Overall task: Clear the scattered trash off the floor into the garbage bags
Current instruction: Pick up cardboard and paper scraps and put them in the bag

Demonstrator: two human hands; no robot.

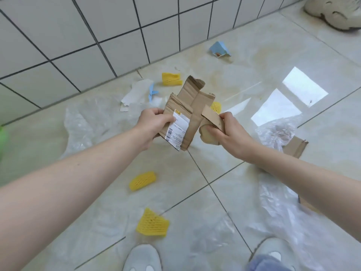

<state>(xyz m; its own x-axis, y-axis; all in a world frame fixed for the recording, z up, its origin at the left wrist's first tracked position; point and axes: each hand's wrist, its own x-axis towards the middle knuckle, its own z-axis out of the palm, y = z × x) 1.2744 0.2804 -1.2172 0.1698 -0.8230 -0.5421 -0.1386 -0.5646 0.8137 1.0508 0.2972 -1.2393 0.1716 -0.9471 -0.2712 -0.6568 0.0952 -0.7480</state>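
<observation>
My left hand (154, 122) grips a stack of torn brown cardboard (185, 106) with a white shipping label, held above the floor. My right hand (228, 132) grips smaller cardboard scraps (212, 118) right beside the stack. Trash lies scattered on the tiled floor: yellow foam nets (152, 224) (142, 180) (171, 79), one more yellow foam net (216, 106) partly hidden behind the cardboard, a blue paper piece (219, 49), white paper (136, 92), and clear plastic film (80, 126). No garbage bag is clearly seen.
A white tiled wall (78, 36) runs along the back left. Another cardboard piece (296, 147) lies under crumpled clear plastic (277, 132) at right. My shoes (142, 258) are at the bottom edge. A beige shoe (336, 12) sits at top right. Something green (3, 141) shows at the left edge.
</observation>
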